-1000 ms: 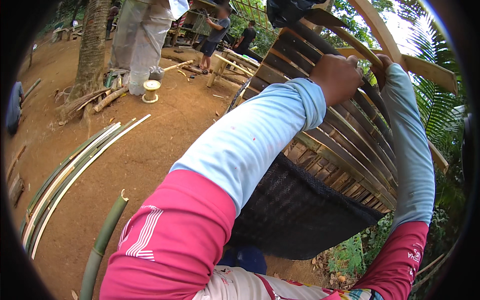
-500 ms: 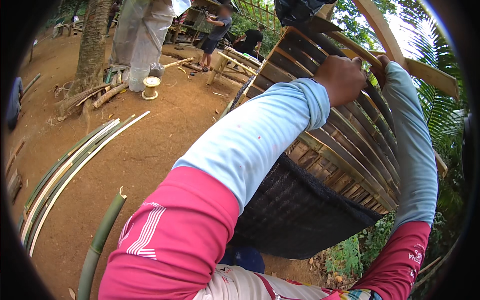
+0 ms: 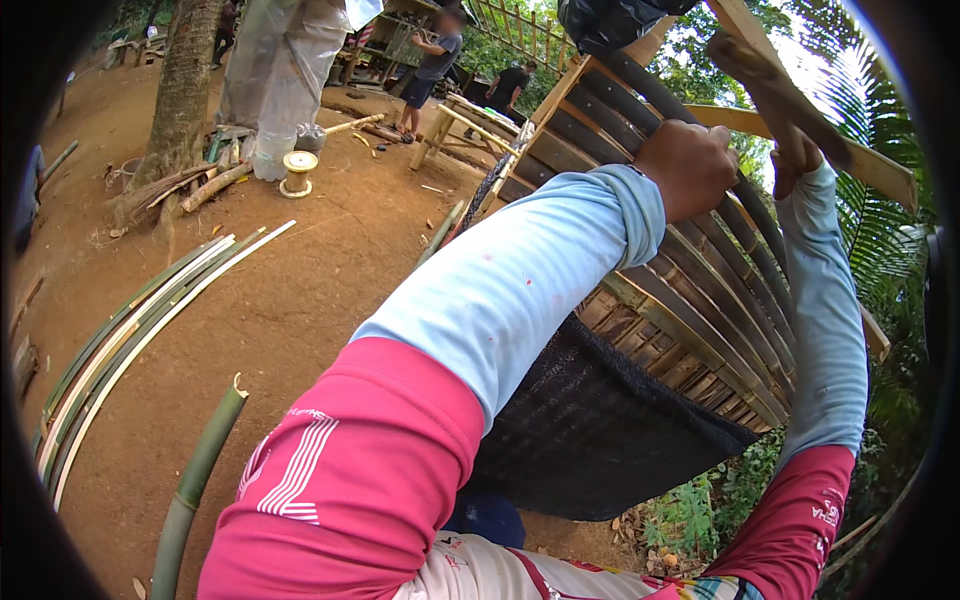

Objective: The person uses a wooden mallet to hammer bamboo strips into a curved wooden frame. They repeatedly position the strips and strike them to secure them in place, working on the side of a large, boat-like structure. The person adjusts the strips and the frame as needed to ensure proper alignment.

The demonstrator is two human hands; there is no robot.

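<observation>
Both my arms reach up to a raised panel of dark bamboo slats [image 3: 590, 125]. My left hand [image 3: 688, 168] is closed against the upper slats, knuckles toward me; what its fingers pinch is hidden. To its right, my right hand [image 3: 793, 165] is wrapped round part of a dark brown, elongated tool [image 3: 765, 85]. Motion blurs this tool, and its exact kind cannot be made out. It slants across the pale wooden beams [image 3: 870, 170] at the panel's upper right.
Black netting [image 3: 610, 420] hangs below the panel. Long split bamboo strips [image 3: 150, 320] and a green bamboo pole [image 3: 200, 480] lie to the left. A pale spool [image 3: 298, 175] stands on the dirt near a tree trunk [image 3: 185, 90]. Two people are farther back, by a bamboo bench [image 3: 470, 115].
My right hand has shifted right and slightly down, and the dark tool now shows above it. My left hand stays at the slats. The view has moved slightly.
</observation>
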